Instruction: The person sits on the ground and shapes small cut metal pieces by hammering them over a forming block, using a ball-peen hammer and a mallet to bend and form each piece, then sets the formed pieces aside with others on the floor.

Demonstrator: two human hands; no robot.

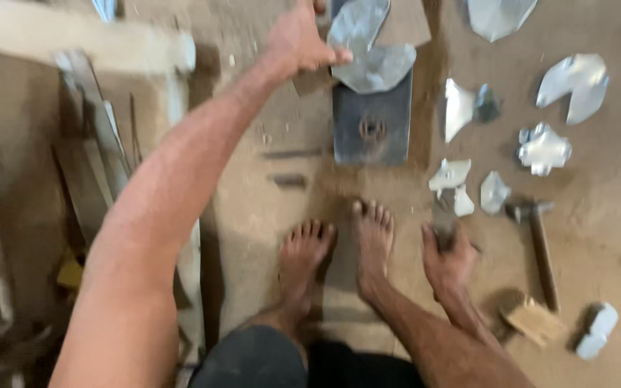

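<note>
Person seated on a sandy floor (612, 215), bare feet (339, 251) stretched forward between the two arms.

Left hand (300, 39) reaches far out, fingers curled, thumb resting on a bent piece of shiny sheet metal (371, 54). That piece lies on a dark steel block (371, 122) with a round hole near its middle. Whether the hand pinches the sheet or only steadies it, cannot tell; motion blur.

Right hand (447, 251) sits close to the body, beside the right foot, fingers wrapped around a short dark tool (441, 219), likely a chisel or punch.

Step in hand, as I judge it: positioning the sheet on the block. The next move seems to call for holding the sheet flat and bringing the tool forward to it.

Just right of the right hand: a hammer (540, 244), a small wooden block (533, 320), a pale lump (598, 330). Beyond it, scattered cut metal scraps (544, 147). Left of the left arm: stacked wooden planks (95, 129).

No packages, labels or signs visible.
</note>
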